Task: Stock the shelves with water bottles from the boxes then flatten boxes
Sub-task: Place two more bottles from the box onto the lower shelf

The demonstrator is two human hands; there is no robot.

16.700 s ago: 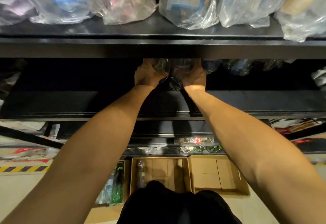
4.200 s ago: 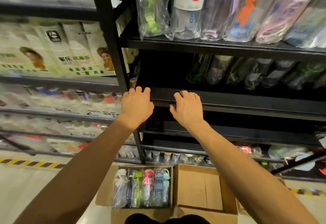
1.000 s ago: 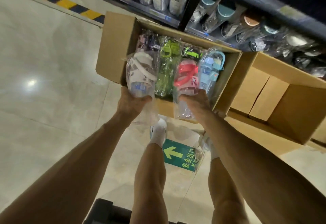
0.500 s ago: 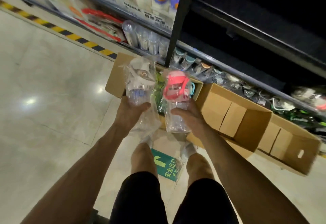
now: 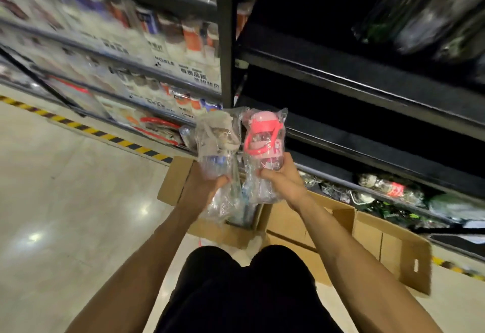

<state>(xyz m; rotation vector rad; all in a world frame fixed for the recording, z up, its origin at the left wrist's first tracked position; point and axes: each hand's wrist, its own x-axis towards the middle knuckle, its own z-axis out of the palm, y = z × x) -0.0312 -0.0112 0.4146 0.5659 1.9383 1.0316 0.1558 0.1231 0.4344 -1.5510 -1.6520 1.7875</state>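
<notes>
Both arms are bare along their whole visible length, from the bottom corners of the frame up to its centre. The left arm ends in the left grip, the right arm in the right grip; both grips are bare as well. At lower centre, plain matte black legwear covers both thighs, its upper outline forming two rounded lobes. Just above the gap between them shows a small white shape, too blurred to identify.

One head-worn camera looked forward and down from above, close to the left hand and right hand. It faced the shelves and the floor below them, seemingly while moving, since the outer parts were blurred.
</notes>
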